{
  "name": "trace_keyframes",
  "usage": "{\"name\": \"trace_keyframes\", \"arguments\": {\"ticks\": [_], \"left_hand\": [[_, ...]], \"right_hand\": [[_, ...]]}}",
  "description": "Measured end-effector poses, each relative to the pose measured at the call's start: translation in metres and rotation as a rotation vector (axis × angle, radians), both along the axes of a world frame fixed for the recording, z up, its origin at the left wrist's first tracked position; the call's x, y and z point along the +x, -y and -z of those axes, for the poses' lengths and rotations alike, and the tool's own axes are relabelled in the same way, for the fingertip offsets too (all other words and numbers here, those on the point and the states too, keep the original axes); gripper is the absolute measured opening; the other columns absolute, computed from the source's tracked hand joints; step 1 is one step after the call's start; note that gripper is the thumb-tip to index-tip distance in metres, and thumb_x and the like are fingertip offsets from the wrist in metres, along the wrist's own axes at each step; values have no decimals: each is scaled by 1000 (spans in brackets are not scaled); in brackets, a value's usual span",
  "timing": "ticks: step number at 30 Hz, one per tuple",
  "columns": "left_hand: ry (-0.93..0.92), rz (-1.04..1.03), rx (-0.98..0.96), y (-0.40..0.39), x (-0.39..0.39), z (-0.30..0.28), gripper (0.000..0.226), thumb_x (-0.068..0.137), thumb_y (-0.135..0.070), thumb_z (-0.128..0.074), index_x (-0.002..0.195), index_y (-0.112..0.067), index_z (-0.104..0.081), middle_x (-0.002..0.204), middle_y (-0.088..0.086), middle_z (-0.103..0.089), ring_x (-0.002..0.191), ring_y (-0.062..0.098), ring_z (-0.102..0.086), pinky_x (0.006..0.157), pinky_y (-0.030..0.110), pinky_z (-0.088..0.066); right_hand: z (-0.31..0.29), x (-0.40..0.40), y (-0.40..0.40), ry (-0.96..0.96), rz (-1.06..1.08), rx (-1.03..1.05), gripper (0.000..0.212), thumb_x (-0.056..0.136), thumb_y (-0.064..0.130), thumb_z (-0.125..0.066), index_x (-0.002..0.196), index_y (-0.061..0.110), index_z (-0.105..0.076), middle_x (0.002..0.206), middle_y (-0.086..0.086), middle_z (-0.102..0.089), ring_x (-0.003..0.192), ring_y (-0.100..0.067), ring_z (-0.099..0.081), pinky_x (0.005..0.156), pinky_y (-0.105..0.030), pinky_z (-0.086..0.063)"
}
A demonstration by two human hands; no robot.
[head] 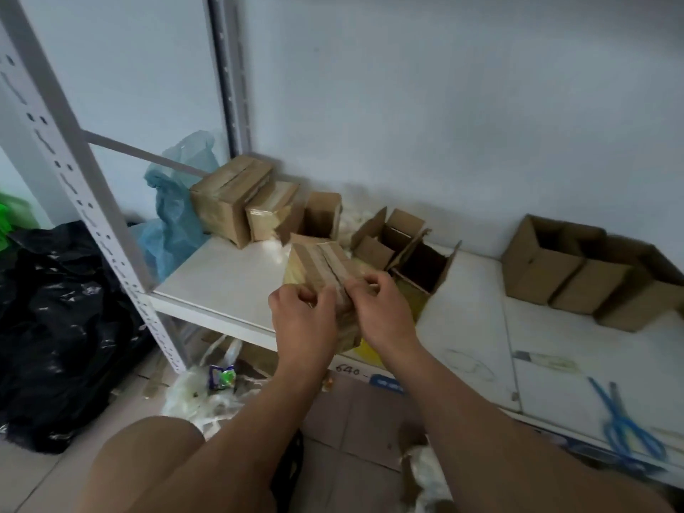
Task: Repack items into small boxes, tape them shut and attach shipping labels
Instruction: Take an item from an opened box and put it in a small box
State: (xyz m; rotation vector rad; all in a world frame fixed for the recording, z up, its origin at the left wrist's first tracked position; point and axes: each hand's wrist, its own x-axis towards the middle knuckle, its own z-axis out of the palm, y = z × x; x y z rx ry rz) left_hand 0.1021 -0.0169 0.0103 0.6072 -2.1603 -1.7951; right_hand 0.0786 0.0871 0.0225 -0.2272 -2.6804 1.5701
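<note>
Taped box [321,268]: a small cardboard box wrapped in clear tape, held above the near edge of the white shelf [229,275], tilted, between both hands.
Left hand [301,320]: its grip is closed on the box's near left side, fingers curled at the top edge.
Right hand [381,309]: its grip pinches the box's top near edge just right of the tape seam, fingertips almost meeting the left hand's.
Open room: bare shelf surface lies left of the held box, up to the perforated upright post [74,172]; the shelf's near edge runs just under the hands.
Far left: two sealed boxes [237,201] against the wall, beside a blue plastic bag [174,220].
Far middle: open small boxes [407,249] with flaps up, just beyond the held box.
Far right: two larger open cartons [577,268] side by side near the wall.
Near right: blue scissors [625,423] lie close to the shelf's edge.
Floor left: a black rubbish bag [55,327].
</note>
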Motion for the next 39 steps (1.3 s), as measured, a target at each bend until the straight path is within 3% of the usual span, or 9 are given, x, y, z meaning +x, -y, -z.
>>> {"name": "trace_keyframes", "arguments": {"ticks": [9, 12, 16, 21, 25, 29, 33, 35, 39], "left_hand": [[-43, 302, -63, -116, 35, -5, 22, 83, -40, -60, 84, -23, -47, 97, -6, -43, 91, 20, -51, 85, 48, -50], [-49, 411, -84, -150, 41, 0, 23, 85, -35, -64, 81, -22, -46, 94, 2, -46, 89, 23, -49, 81, 44, -47], [0, 559, -98, -184, 34, 10, 18, 88, -34, -64, 93, -23, -49, 98, -2, -51, 87, 11, -52, 76, 30, -45], [132, 626, -92, -201, 0, 13, 11, 97, -28, -56, 107, -24, -54, 97, -5, -59, 84, 5, -55, 65, 24, -44], [166, 680, -108, -191, -28, 20, 13, 100, -24, -51, 110, -26, -59, 107, -5, -65, 89, 9, -59, 71, 25, -50], [138, 834, -416, -184, -51, 22, 35, 101, -40, -45, 134, -28, -52, 129, -8, -58, 107, 11, -56, 86, 28, -49], [94, 997, -935, -192, -45, 15, 87, 84, -80, -35, 150, -24, -28, 154, -5, -32, 134, 19, -42, 106, 40, -41], [114, 1046, -1045, -194, -44, 12, 101, 76, -86, -42, 153, -25, -16, 160, -6, -19, 140, 21, -34, 110, 42, -37], [165, 1139, -1049, -189, -50, 6, 100, 77, -78, -54, 152, -26, -14, 157, -10, -16, 137, 17, -35, 107, 40, -41]], "right_hand": [[9, 69, -130, -36, 220, -18, 29, 93, 51, -52, 101, 23, -51, 89, 7, -59, 78, -7, -57, 60, -22, -40], [17, 86, -165, -52, 336, 6, 28, 92, 52, -53, 100, 25, -50, 90, 8, -60, 80, -8, -58, 64, -25, -45], [32, 91, -194, -25, 476, 21, 30, 92, 53, -53, 99, 24, -49, 92, 6, -60, 84, -14, -59, 76, -37, -49], [43, 79, -204, 39, 468, -34, 29, 93, 51, -53, 99, 23, -47, 90, 7, -58, 80, -5, -55, 63, -26, -44], [49, 64, -205, 88, 370, 20, 27, 96, 51, -46, 91, 24, -48, 86, 5, -58, 77, -7, -55, 61, -22, -40], [55, 39, -227, 153, 321, 102, 59, 102, 54, -24, 85, 13, -63, 83, -4, -67, 78, -18, -66, 74, -33, -53], [70, 12, -272, 244, 317, 487, 35, 102, 30, -34, 92, 9, -60, 96, -11, -64, 87, -21, -59, 82, -35, -49], [80, 6, -285, 236, 359, 488, 25, 101, 26, -38, 91, 14, -58, 104, -11, -64, 89, -20, -56, 82, -34, -46], [91, 6, -293, 301, 306, 629, 37, 98, 20, -46, 134, 25, -53, 139, 0, -49, 132, -25, -39, 104, -44, -38]]}}
